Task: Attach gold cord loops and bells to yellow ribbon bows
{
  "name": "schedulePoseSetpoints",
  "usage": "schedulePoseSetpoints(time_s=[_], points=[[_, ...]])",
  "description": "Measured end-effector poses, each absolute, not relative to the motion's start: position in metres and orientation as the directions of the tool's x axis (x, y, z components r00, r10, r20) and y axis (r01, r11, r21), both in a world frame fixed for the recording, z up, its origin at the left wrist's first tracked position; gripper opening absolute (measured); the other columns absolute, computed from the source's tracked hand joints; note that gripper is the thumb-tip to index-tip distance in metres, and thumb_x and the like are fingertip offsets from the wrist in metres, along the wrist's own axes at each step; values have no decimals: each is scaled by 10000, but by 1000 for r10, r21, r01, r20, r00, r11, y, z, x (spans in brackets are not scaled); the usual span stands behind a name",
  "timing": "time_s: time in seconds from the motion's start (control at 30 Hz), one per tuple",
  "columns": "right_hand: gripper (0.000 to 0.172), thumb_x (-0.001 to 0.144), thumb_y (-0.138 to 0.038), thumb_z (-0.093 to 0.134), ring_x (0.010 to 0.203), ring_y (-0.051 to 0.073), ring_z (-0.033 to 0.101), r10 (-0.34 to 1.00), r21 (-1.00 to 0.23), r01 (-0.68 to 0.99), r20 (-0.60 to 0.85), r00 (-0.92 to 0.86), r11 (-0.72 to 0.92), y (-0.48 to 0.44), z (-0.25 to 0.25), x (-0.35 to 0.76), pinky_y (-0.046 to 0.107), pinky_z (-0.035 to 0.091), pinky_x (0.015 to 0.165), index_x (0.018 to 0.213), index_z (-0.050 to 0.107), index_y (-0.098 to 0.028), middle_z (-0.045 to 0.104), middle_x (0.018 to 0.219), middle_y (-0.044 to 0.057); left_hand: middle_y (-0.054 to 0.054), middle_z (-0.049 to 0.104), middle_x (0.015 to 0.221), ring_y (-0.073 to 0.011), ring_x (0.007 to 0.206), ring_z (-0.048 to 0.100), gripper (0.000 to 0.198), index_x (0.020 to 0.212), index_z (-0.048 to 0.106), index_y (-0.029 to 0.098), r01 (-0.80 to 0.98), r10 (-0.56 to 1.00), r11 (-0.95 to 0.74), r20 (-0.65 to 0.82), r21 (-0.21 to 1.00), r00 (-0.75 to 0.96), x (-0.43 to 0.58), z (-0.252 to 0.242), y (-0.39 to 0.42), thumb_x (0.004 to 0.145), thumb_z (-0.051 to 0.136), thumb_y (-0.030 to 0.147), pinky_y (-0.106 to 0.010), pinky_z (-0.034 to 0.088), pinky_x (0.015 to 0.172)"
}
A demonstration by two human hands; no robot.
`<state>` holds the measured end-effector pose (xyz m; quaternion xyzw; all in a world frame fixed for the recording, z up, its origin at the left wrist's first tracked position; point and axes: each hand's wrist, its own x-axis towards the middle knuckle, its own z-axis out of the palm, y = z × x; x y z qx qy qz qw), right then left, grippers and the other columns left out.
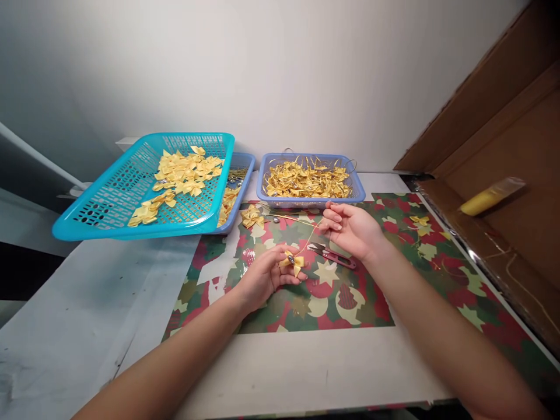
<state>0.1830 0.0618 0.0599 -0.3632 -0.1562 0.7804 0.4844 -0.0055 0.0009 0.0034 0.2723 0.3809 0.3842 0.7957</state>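
Between the fingers of my left hand is a yellow ribbon bow with a dark, shiny piece at its middle. A thin gold cord runs up from the bow to my right hand, whose fingers are pinched on it. Just below my right hand lies a pair of thread snips with a reddish handle. More yellow bows lie on the patterned sheet beyond my left hand, beside a small dark piece and loose gold cords.
A turquoise basket of yellow bows rests tilted over a blue basket at the left. Another blue basket, full of corded bows, stands by the wall. At the right are a cardboard panel and a yellow tube.
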Motion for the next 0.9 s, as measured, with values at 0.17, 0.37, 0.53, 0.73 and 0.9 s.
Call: schedulePoseSetpoints(time_s=[0.17, 0.37, 0.53, 0.73, 0.9], points=[[235, 899, -25, 364, 395, 58, 262, 870, -604, -637, -421, -256, -480, 65, 55, 183, 175, 406, 483, 739, 407, -192, 318, 504, -85, -32, 690, 744, -142, 616, 688, 297, 895, 627, 154, -349, 828, 529, -382, 774, 410, -5, 3, 0, 712, 763, 345, -214, 524, 569], [260, 924, -47, 396, 376, 53, 258, 881, -629, -630, -416, -223, -456, 73, 48, 189, 173, 430, 498, 714, 377, -200, 330, 489, -90, -59, 716, 849, -147, 633, 695, 365, 1018, 611, 158, -262, 867, 406, -279, 876, 412, -6, 3, -4, 729, 757, 328, -247, 538, 608], [262, 934, -41, 385, 365, 50, 223, 889, -650, -620, -415, -193, -438, 75, 40, 189, 174, 447, 504, 725, 394, -199, 303, 460, -105, -31, 711, 800, -139, 652, 684, 327, 1024, 566, 177, -201, 882, 285, -174, 937, 439, -7, 2, -7, 777, 720, 326, -272, 552, 666], [238, 920, -57, 467, 369, 44, 215, 912, -686, -614, -381, -152, -390, 72, 44, 187, 153, 418, 480, 746, 399, -204, 279, 472, -118, -46, 692, 835, -136, 690, 653, 230, 892, 573, 173, -145, 899, 185, -108, 972, 425, -6, 3, -11, 786, 710, 326, -300, 560, 712], [265, 909, -83, 503, 389, 53, 214, 924, -691, -618, -331, -192, -376, 68, 51, 185, 161, 430, 505, 718, 372, -211, 247, 505, -110, -40, 695, 821, -146, 717, 662, 252, 916, 598, 176, -103, 912, 179, -126, 978, 391, -3, 6, -13, 770, 725, 337, -270, 546, 691]])
